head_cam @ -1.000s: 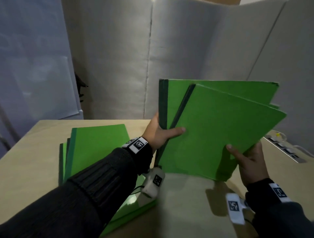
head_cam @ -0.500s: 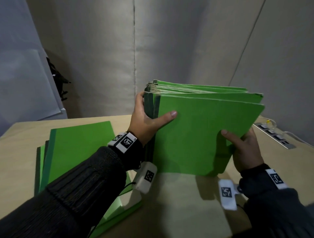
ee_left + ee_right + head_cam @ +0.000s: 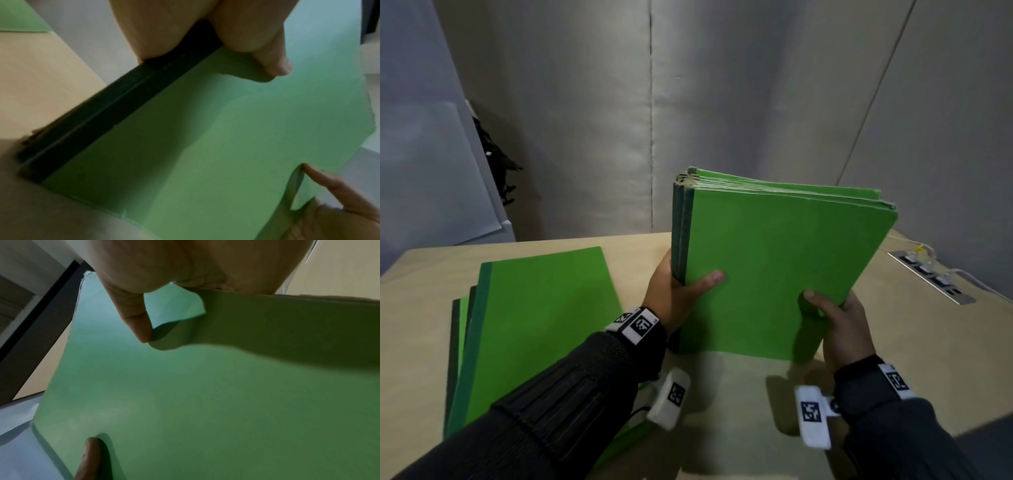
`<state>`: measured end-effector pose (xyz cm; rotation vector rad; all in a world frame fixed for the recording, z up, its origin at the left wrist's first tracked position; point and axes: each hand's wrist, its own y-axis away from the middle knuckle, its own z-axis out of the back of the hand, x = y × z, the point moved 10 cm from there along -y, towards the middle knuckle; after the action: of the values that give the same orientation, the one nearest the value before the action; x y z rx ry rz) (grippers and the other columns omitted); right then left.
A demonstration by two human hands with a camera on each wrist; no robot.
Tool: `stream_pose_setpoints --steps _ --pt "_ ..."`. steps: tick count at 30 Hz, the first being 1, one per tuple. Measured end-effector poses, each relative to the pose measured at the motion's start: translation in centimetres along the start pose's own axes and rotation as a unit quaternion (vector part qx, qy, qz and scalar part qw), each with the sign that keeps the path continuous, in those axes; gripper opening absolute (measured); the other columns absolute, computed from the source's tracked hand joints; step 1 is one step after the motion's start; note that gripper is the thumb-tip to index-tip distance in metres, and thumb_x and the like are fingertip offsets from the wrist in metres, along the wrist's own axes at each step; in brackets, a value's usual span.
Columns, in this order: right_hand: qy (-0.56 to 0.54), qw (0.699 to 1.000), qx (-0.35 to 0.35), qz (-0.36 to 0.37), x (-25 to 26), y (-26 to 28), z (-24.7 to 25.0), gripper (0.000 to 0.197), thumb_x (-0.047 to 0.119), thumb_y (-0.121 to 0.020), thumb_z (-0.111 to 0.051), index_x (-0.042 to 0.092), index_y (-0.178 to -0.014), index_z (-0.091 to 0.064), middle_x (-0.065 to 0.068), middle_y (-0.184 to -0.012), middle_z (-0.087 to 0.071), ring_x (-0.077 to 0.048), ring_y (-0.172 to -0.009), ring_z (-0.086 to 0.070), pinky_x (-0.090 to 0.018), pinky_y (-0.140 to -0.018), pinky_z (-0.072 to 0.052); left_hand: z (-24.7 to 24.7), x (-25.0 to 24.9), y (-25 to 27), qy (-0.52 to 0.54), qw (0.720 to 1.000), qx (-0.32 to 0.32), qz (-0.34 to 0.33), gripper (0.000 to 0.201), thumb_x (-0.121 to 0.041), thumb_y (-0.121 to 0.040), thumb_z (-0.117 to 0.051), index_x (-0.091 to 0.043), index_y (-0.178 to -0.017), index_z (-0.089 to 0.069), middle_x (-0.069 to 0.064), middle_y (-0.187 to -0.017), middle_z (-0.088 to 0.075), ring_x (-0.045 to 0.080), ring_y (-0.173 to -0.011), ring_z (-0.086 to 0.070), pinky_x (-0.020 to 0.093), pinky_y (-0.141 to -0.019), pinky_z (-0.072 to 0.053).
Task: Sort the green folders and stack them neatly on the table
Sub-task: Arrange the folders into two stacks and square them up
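A bundle of several green folders (image 3: pixel 774 270) with dark green spines stands on edge on the table (image 3: pixel 421 315), right of centre. My left hand (image 3: pixel 681 294) grips its spine side, thumb across the front cover. My right hand (image 3: pixel 839 318) grips the lower right corner, thumb on the front. The left wrist view shows the bundle's dark spine (image 3: pixel 92 123) under my left hand (image 3: pixel 236 40). In the right wrist view my right hand (image 3: pixel 174 288) pinches the bundle's green cover (image 3: pixel 205 394). A second pile of green folders (image 3: pixel 534 329) lies flat on the table's left, slightly fanned.
A power strip (image 3: pixel 931 277) with a white cable is set into the table at the right edge. Grey padded panels (image 3: pixel 722 102) close off the back. My left forearm (image 3: pixel 544 411) crosses over the flat pile.
The fanned folders in my hands have closed into one squared bundle, and its lower edge has come down onto the table. Both hands keep their hold.
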<state>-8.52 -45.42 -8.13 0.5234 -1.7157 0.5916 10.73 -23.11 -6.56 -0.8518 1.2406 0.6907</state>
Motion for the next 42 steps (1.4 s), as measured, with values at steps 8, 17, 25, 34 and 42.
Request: stream_pose_setpoints --steps 8,17,25,34,42 --pt "0.035 0.999 -0.02 -0.015 0.2 0.6 0.2 0.032 -0.003 -0.091 -0.061 0.003 -0.123 -0.061 -0.002 -0.098 -0.073 -0.012 -0.087 -0.074 -0.032 -0.075 -0.051 -0.1 -0.1 0.5 -0.059 0.998 0.008 0.005 0.049 -0.033 -0.092 -0.087 -0.016 -0.128 -0.057 -0.005 -0.116 -0.069 0.016 -0.109 -0.067 0.027 -0.102 -0.052" --pt "0.029 0.995 -0.013 -0.095 -2.1 1.1 0.2 0.021 -0.002 -0.096 -0.051 0.003 -0.116 -0.055 -0.002 -0.101 -0.061 -0.023 -0.102 -0.059 -0.032 -0.077 -0.042 -0.4 2.7 1.2 -0.037 0.999 0.012 0.025 0.083 -0.023 -0.079 -0.098 -0.013 -0.148 -0.054 -0.002 -0.136 -0.071 0.009 -0.126 -0.069 0.034 -0.119 -0.054" --pt "0.079 0.992 -0.005 -0.098 -3.8 0.1 0.7 0.026 0.01 -0.096 -0.056 0.01 -0.122 -0.054 -0.002 -0.109 -0.061 -0.02 -0.105 -0.059 -0.035 -0.083 -0.046 -0.4 3.9 1.1 -0.063 0.998 0.01 0.02 0.072 -0.028 -0.085 -0.094 -0.021 -0.144 -0.053 -0.021 -0.122 -0.065 -0.013 -0.11 -0.061 0.01 -0.1 -0.048" --pt "0.177 0.967 0.009 -0.182 -7.1 -0.5 0.5 0.023 0.034 -0.097 -0.052 0.033 -0.119 -0.045 -0.004 -0.127 -0.055 -0.033 -0.12 -0.052 -0.063 -0.105 -0.043 -0.2 3.5 -1.8 -0.093 0.992 -0.046 0.07 0.073 -0.03 -0.089 -0.091 -0.001 -0.145 -0.054 0.012 -0.135 -0.07 0.033 -0.13 -0.066 0.045 -0.118 -0.053" --pt "0.257 0.95 0.023 -0.177 -7.2 -1.6 1.6 0.03 0.025 -0.101 -0.055 0.015 -0.129 -0.051 -0.005 -0.123 -0.061 -0.028 -0.115 -0.057 -0.046 -0.106 -0.043 -0.7 6.1 -2.0 -0.157 0.971 -0.02 0.176 0.08 -0.056 -0.095 -0.079 0.002 -0.144 -0.054 0.024 -0.143 -0.065 0.038 -0.12 -0.064 0.047 -0.11 -0.054"
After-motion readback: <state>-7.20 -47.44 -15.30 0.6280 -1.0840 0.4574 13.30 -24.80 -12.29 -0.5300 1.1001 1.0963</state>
